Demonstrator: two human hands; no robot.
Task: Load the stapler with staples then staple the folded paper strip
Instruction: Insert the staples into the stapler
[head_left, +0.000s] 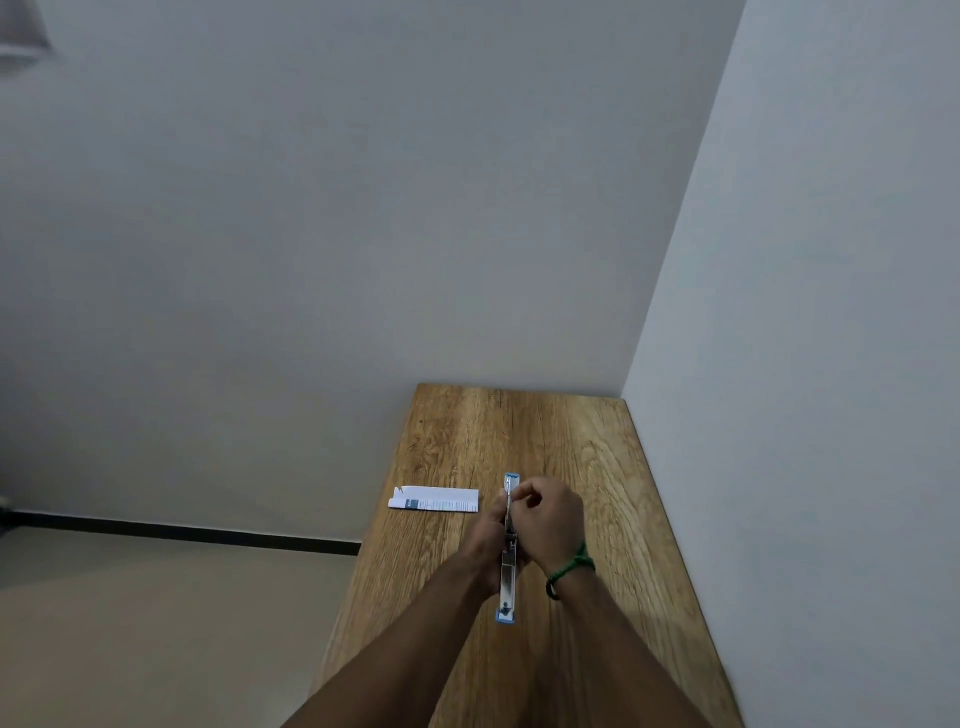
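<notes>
A blue and silver stapler (507, 587) lies swung fully open and flat on the wooden table (597, 467), its length running away from me. My left hand (491, 540) grips it at the middle from the left side. My right hand (550, 514), with a green band on the wrist, pinches over the far half of the stapler; whether it holds staples is hidden by the fingers. A folded white paper strip (434, 500) with printed text lies flat on the table, just left of the stapler's far end.
The table stands in a corner, with a grey wall behind it and a white wall (805, 364) along its right edge. Its left edge drops off to a beige floor (156, 623).
</notes>
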